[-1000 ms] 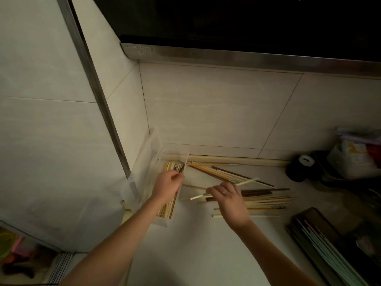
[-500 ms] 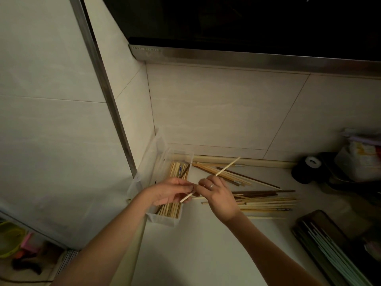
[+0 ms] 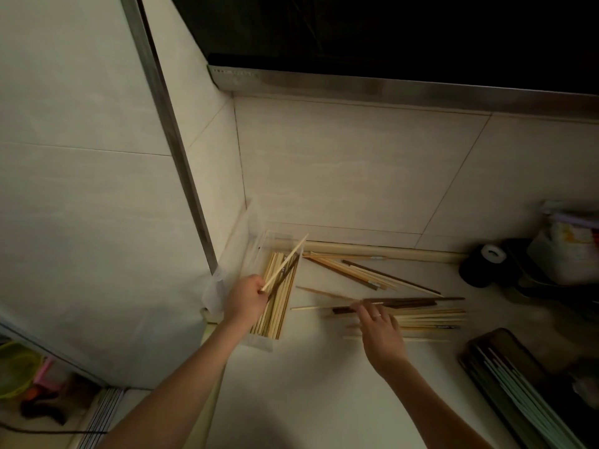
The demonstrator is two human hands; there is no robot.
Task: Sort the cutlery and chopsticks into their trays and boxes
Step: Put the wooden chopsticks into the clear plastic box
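A clear plastic box (image 3: pixel 259 343) in the counter's left corner holds several pale wooden chopsticks (image 3: pixel 275 306) lying lengthwise. My left hand (image 3: pixel 244 298) is over the box and pinches a pale chopstick (image 3: pixel 287 264) together with a darker one, both slanting up toward the wall. Loose chopsticks (image 3: pixel 424 315), pale and dark brown, lie in a pile on the counter to the right. My right hand (image 3: pixel 377 328) reaches onto the pile's left end, its fingertips pinching a dark chopstick (image 3: pixel 405 301). More chopsticks (image 3: pixel 356 270) lie fanned out near the wall.
A dark tray (image 3: pixel 479 358) with pale green sticks sits at the lower right. A black roll of tape (image 3: pixel 483 267) and a white container (image 3: pixel 564 251) stand at the back right. Tiled walls close the corner; the counter's left edge runs just beyond the box.
My left hand took the pale chopstick from my right hand and moved it over the box. My right hand went back right to the loose pile.
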